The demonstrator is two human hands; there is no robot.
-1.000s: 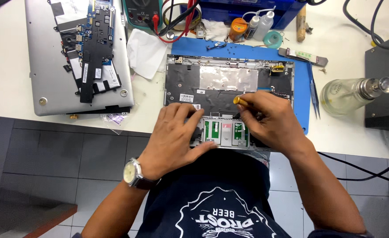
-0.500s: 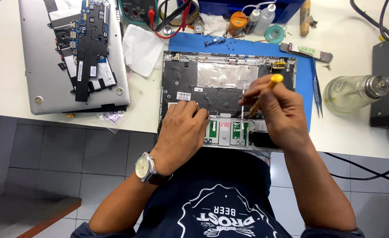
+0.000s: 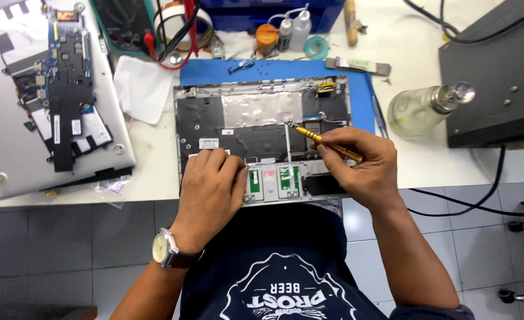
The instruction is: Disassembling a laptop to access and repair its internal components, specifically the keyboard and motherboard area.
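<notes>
We are working mid-teardown: left hand (image 3: pixel 211 189) bracing flat the opened grey laptop base (image 3: pixel 262 139) on the white counter (image 3: pixel 155 160), right hand (image 3: pixel 362 169) gripping a yellow-handled screwdriver (image 3: pixel 327 142) inside it, removed dark circuit board (image 3: pixel 66 89) already aside, inner parts remaining.

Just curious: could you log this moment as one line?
left hand: resting on open grey laptop chassis | right hand: holding yellow metal screwdriver, tip on chassis

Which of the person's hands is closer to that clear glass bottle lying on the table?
Right. The right hand, holding a yellow screwdriver, sits just left of the glass bottle. The left hand rests on the opened laptop's near edge, much farther away.
</notes>
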